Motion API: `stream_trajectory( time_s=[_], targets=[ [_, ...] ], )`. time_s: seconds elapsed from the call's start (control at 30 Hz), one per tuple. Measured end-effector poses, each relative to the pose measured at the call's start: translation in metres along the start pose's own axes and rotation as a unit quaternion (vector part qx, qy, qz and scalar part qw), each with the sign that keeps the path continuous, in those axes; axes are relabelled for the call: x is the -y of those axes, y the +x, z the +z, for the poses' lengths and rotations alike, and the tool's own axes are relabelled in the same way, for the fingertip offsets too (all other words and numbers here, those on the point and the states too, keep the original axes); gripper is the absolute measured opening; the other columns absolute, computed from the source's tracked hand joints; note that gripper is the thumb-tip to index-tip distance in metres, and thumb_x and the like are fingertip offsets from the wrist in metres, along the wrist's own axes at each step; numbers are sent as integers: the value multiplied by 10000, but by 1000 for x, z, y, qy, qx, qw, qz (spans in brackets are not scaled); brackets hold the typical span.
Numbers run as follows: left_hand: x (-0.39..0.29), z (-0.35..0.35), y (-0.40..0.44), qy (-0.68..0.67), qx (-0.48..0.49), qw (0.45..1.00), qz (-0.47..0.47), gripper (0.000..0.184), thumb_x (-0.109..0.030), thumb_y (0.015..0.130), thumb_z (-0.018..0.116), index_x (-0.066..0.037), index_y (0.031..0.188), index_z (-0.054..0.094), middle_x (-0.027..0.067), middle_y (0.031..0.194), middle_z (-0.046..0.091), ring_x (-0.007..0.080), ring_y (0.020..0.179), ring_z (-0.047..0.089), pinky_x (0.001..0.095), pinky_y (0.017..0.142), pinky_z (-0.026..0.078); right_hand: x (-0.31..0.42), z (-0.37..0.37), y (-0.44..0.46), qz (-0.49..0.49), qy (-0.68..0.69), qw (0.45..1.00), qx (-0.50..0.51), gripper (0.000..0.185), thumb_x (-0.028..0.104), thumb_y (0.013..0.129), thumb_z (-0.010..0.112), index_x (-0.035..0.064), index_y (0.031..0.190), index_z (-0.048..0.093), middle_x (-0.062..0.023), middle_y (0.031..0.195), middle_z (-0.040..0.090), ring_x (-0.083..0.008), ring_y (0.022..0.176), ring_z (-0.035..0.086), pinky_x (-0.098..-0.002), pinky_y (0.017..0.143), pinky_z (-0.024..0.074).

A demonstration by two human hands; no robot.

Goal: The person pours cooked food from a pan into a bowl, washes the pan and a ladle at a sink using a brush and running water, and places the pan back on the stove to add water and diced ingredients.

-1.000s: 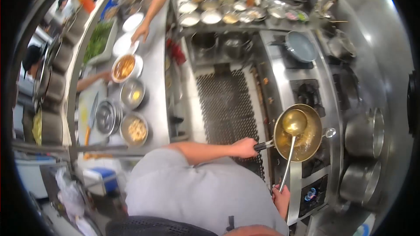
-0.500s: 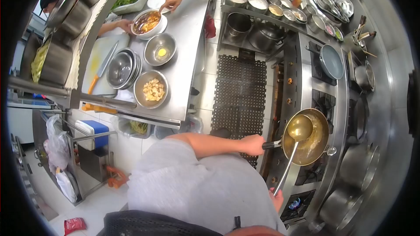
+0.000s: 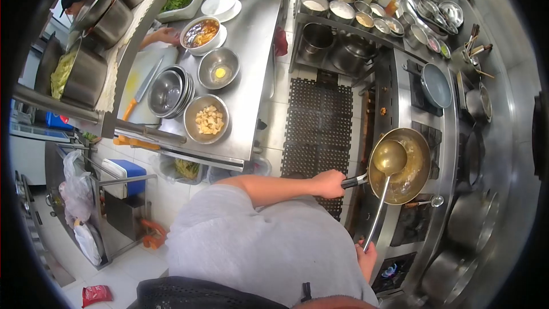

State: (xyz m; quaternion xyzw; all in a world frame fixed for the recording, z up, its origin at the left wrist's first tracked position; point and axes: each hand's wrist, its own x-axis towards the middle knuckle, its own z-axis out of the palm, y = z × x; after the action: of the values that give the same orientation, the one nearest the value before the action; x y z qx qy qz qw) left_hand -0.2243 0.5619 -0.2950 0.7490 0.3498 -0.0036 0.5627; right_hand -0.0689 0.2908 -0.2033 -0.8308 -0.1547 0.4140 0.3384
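The left hand (image 3: 329, 184) grips the pan (image 3: 422, 144) by its black handle (image 3: 349, 183), over the right-side stove (image 3: 404, 114); the right hand (image 3: 368, 257) wraps the near end of the ladle (image 3: 391, 157). Both look stiff; the pan, probably heavy and hot, is best held there.

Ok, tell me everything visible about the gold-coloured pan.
The round pan looks metal, gold-toned inside, with wet, streaky residue over its bottom. A silvery bracket joins it to a dark handle, where the left hand has its grip. It is above the stove, open side up, with the ladle bowl over its inside; whether either touches it is unclear.
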Motion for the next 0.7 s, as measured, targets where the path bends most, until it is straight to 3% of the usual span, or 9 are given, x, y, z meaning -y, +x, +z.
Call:
stream_trajectory(
  time_s=[0.13, 0.3, 0.33, 0.37, 0.47, 0.5, 0.63, 0.7],
  targets=[
    [-5, -8, 0, -18, 62, 996, -54, 267, -235, 797, 671, -6, 931, 700, 226, 845, 713, 367, 833, 723, 491, 766, 564, -17, 0, -4, -5, -2, 1000, -6, 90, 12, 885, 659, 31, 948, 597, 14, 683, 548, -63, 551, 490, -241, 491, 371],
    [8, 10, 22, 49, 73, 996, 2, 305, -268, 793, 688, -29, 978, 727, 238, 878, 717, 399, 859, 715, 489, 784, 561, -26, 13, -14, -4, 64, 997, -45, 78, 11, 869, 662, 24, 916, 602, 6, 702, 565, -64, 571, 496, -241, 511, 377],
    [2, 10, 22, 59, 84, 995, -1, 311, -273, 792, 693, -30, 983, 728, 245, 885, 716, 406, 867, 713, 490, 787, 559, -35, 11, -14, 9, 43, 998, -50, 117, 33, 853, 702, 21, 946, 631, 8, 738, 599, -67, 644, 526, -254, 581, 419],
    [-1, 14, 25, 66, 91, 994, -5, 296, -260, 797, 692, -11, 956, 718, 223, 836, 719, 370, 809, 724, 473, 760, 567, -49, 7, -16, 24, 20, 998, -55, 165, 55, 837, 742, 17, 975, 661, 11, 774, 633, -70, 718, 556, -266, 652, 460],
    [-26, 16, 27, 72, 154, 985, -16, 279, -244, 806, 681, 6, 927, 709, 184, 761, 714, 316, 720, 725, 444, 707, 574, -159, 3, 8, -24, 32, 996, -77, 158, 61, 835, 746, 14, 958, 661, 5, 760, 632, -66, 708, 551, -265, 637, 458],
    [-29, 23, 29, 86, 150, 985, 20, 256, -227, 813, 666, 16, 889, 693, 144, 698, 697, 266, 628, 704, 421, 633, 570, -171, 4, 3, -22, 43, 995, -86, 158, 61, 835, 746, 14, 958, 661, 5, 760, 632, -66, 708, 551, -265, 637, 458],
    [-63, 51, 27, 104, 194, 975, 38, 242, -217, 807, 655, 13, 875, 684, 146, 692, 688, 267, 597, 693, 420, 593, 561, -169, 5, -43, 3, 50, 987, -152, 152, 83, 846, 746, 16, 955, 663, 1, 758, 636, -88, 704, 562, -291, 637, 473],
    [-71, 77, 32, 128, 208, 963, 110, 238, -211, 793, 652, 17, 860, 671, 138, 682, 680, 257, 563, 678, 416, 566, 556, -186, 1, -61, 12, 20, 983, -182, 151, 97, 857, 739, 17, 961, 663, 1, 762, 639, -96, 705, 567, -298, 643, 479]
  ],
)
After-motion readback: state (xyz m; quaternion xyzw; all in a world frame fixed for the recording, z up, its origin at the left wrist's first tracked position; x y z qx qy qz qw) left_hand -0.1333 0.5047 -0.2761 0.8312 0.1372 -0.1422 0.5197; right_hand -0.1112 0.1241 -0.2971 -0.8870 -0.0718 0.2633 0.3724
